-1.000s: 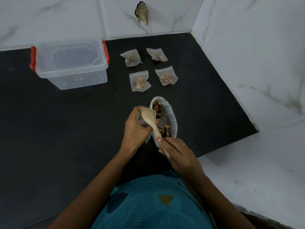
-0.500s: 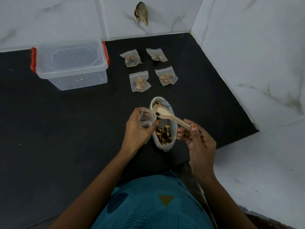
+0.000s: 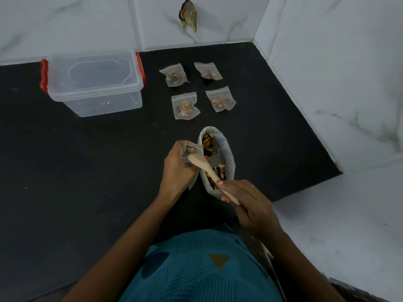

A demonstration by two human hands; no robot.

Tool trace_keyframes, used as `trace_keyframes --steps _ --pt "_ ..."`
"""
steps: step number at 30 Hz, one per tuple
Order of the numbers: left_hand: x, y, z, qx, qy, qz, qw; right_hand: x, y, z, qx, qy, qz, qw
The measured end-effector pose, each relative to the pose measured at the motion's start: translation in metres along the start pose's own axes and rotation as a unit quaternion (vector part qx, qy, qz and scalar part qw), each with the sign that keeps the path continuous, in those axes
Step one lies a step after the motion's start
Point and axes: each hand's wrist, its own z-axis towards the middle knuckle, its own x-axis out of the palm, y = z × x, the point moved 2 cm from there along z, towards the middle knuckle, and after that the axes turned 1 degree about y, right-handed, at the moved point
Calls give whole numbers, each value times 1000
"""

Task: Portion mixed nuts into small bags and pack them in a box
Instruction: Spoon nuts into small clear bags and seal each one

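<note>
Small bag [image 3: 187, 149] sits at the left rim of the big nut bag [image 3: 229, 149], pinched in the left hand [image 3: 176, 171] with its mouth up and open. The wooden spoon [image 3: 209, 171] has its bowl right at that mouth. The right hand [image 3: 246, 201] grips the handle end, down by the near end of the big nut bag. So both hands are clamped, one on the small bag and one on the spoon, and they are close together. Can't tell if the bowl is loaded or already tipped, and the small bag's contents are too blurred to read.

Step in hand, I judge: spooning a portion in. To do it well:
- get the bowl fully past the lip before turning it
- hold the mouth wide with thumb and fingers
- stay over the nuts [image 3: 207, 141] so spills drop back in – not onto the black counter [image 3: 87, 171]
- match the fill to the four filled bags [image 3: 185, 105], which lie in a two-by-two block just beyond the far end of the big nut bag
- leave the top strip clean so it can seal

The thin film will likely crumple if squeezed hard – light pinch.

The clear box [image 3: 93, 83] with red clips sits beyond the big nut bag and well to its left. The lid looks seated, so it needs opening before packing.
</note>
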Motion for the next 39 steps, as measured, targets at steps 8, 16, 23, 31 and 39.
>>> trace_keyframes --steps 8,16,23,31,39 --pt "5 -6 -1 12 18 -6 1000 4 2 10 -1 -29 -23 999" --pt "2 -2 0 -1 17 1 1000 6 -3 5 102 -47 66 992" --pt "2 -3 -1 -5 39 29 999 -8 -14 14 362 -209 410 810" --pt "-3 9 -7 -18 77 21 997 -25 -37 4 321 -211 171 908" --pt "1 15 -13 -26 114 29 993 4 -47 -5 182 -14 -46 982"
